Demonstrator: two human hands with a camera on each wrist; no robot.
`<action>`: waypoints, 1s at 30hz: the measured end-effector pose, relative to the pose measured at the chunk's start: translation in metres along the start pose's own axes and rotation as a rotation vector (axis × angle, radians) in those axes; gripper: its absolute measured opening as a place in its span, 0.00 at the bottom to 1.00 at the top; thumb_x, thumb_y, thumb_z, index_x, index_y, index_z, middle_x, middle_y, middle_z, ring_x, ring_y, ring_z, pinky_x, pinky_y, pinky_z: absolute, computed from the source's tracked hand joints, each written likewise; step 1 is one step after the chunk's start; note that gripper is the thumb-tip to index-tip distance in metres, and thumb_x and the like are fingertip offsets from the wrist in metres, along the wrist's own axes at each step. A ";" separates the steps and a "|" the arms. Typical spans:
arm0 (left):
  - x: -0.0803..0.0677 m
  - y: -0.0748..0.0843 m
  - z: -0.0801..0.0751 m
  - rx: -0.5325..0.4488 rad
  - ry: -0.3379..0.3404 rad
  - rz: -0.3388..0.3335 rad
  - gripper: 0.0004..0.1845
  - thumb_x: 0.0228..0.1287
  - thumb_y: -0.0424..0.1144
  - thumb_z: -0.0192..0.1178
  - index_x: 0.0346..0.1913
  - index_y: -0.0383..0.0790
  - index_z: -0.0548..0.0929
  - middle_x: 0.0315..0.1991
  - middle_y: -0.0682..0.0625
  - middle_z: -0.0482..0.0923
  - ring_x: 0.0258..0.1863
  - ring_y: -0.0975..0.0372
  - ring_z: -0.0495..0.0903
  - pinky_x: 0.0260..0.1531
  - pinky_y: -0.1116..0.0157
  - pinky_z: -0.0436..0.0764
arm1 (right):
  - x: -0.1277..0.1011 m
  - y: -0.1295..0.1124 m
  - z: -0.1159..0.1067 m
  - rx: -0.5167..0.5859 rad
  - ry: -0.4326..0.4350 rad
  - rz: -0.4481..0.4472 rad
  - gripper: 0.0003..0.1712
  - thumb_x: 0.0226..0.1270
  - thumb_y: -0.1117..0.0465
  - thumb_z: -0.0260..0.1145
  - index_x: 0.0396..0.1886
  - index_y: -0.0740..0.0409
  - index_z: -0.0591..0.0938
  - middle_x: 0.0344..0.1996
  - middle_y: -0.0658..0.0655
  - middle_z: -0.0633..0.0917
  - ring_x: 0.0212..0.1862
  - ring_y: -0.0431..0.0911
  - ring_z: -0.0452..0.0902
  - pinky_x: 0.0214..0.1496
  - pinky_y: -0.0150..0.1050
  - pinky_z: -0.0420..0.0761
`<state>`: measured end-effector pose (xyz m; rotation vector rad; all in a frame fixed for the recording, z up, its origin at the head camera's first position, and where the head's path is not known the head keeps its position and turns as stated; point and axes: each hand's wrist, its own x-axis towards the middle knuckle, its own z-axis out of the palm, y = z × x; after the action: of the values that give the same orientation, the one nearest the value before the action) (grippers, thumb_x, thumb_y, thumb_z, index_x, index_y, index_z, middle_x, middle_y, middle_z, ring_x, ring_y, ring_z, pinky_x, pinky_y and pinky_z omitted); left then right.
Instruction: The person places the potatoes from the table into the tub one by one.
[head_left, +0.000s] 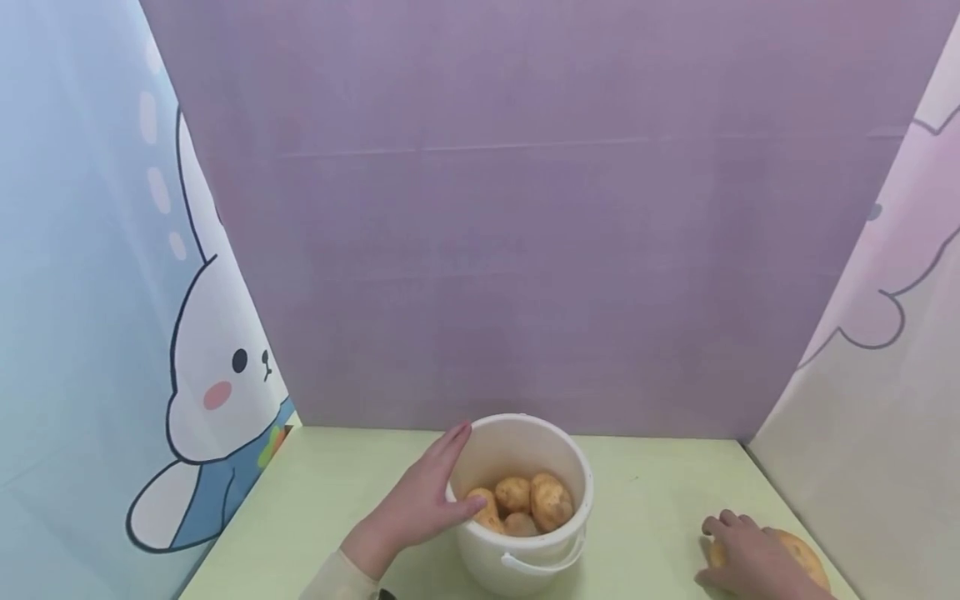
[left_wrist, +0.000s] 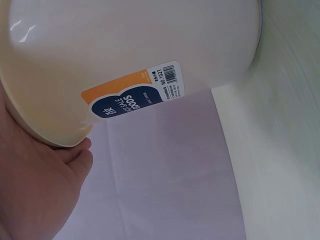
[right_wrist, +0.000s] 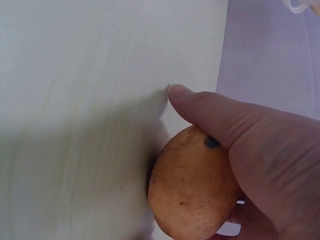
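A white bucket (head_left: 517,562) stands upright with several potatoes (head_left: 551,502) inside. My left hand (head_left: 420,500) holds its rim on the left side, the thumb lying over the rim and the fingers along the edge. In the left wrist view the bucket's wall (left_wrist: 150,45) carries an orange and dark blue label (left_wrist: 132,92). Low on the right, my right hand (head_left: 753,558) curves over a potato on the table, partly covering it. The right wrist view shows the potato (right_wrist: 192,185), with a dark spot, against the palm beside the thumb; most fingers are hidden.
The bucket's white handle (head_left: 543,567) hangs down at its front. A pale green table (head_left: 637,500) lies under everything. Behind it rises a purple backdrop (head_left: 525,250); a curtain with a cartoon rabbit (head_left: 225,375) hangs left, and another patterned curtain (head_left: 892,392) hangs right.
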<state>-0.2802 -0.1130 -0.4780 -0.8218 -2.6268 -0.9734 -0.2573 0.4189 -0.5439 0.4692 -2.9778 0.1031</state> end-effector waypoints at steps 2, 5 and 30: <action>0.001 0.001 0.000 0.000 -0.006 -0.003 0.57 0.72 0.70 0.66 0.89 0.35 0.58 0.88 0.38 0.58 0.85 0.42 0.61 0.78 0.36 0.67 | -0.001 -0.001 0.001 0.009 0.004 0.007 0.39 0.45 0.36 0.88 0.50 0.54 0.88 0.41 0.49 0.80 0.44 0.50 0.77 0.40 0.58 0.86; 0.001 0.002 0.000 -0.006 -0.011 -0.008 0.58 0.72 0.70 0.66 0.89 0.35 0.58 0.88 0.39 0.57 0.85 0.42 0.61 0.78 0.36 0.67 | 0.000 -0.003 0.002 0.035 0.034 0.008 0.35 0.47 0.37 0.89 0.47 0.53 0.87 0.40 0.48 0.78 0.43 0.48 0.76 0.38 0.50 0.84; -0.002 -0.006 -0.012 0.019 0.012 0.012 0.58 0.71 0.69 0.68 0.89 0.35 0.58 0.88 0.38 0.57 0.84 0.40 0.62 0.77 0.34 0.68 | 0.039 -0.041 -0.017 0.422 0.399 -0.049 0.21 0.58 0.50 0.89 0.44 0.53 0.89 0.44 0.47 0.84 0.44 0.41 0.80 0.43 0.41 0.85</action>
<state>-0.2814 -0.1256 -0.4724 -0.8234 -2.6143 -0.9453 -0.2795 0.3691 -0.5199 0.4938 -2.5431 0.7371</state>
